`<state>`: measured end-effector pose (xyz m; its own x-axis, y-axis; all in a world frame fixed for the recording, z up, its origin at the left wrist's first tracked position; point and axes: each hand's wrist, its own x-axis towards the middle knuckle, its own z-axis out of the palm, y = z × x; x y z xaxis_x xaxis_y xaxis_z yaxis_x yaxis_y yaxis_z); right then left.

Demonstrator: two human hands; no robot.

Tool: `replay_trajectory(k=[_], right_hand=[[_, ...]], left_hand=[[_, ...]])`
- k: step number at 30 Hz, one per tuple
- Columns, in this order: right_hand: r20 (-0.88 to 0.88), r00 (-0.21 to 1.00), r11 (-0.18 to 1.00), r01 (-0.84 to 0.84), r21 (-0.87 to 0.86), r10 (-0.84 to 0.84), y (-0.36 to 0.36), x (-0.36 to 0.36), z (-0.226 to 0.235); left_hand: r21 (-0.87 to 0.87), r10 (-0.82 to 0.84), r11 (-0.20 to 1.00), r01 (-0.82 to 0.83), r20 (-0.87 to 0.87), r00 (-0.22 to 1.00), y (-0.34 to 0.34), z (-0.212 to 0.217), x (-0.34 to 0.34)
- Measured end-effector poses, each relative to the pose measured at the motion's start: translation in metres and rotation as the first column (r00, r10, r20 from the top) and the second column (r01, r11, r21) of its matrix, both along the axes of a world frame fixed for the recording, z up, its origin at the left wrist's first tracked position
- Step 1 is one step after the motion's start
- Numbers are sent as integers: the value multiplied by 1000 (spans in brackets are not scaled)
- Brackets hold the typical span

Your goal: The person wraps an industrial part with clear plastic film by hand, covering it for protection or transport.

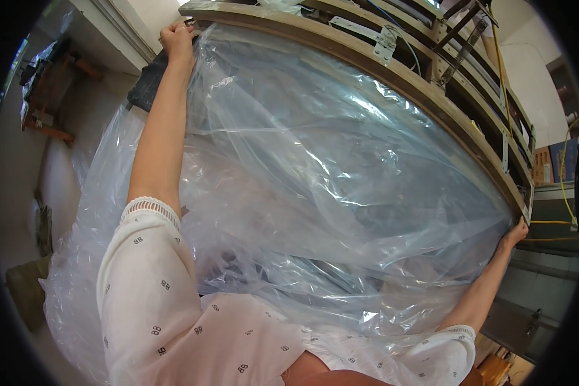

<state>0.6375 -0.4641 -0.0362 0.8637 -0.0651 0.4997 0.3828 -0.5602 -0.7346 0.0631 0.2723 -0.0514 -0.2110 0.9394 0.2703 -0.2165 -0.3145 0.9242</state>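
A large clear plastic sheet hangs in loose, shiny folds between my arms, stretched toward both ends of a wooden furniture frame. My left hand is closed at the frame's far left corner, beside the gathered edge of the plastic. At the frame's right end, my right hand is closed too, where the plastic draws together near the corner. Both arms reach wide apart. Fingertips of both hands are partly hidden, and the plastic within them shows only in part.
Metal brackets and a spring are fitted among the frame's slats. A wooden stand is at the far left. On the right are boxes, yellow cords and a grey cabinet. More plastic spreads over the lower left.
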Motion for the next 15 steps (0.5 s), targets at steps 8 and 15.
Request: replay_trajectory(k=[8,15], right_hand=[[-155,982,986,81,-147,-104,-9,1,6],[-304,859,837,-488,-246,412,-46,-65,23]], left_hand=[[314,357,924,-218,-912,200,-45,21,14],[91,-182,971,222,-325,928,-76,71,-53]])
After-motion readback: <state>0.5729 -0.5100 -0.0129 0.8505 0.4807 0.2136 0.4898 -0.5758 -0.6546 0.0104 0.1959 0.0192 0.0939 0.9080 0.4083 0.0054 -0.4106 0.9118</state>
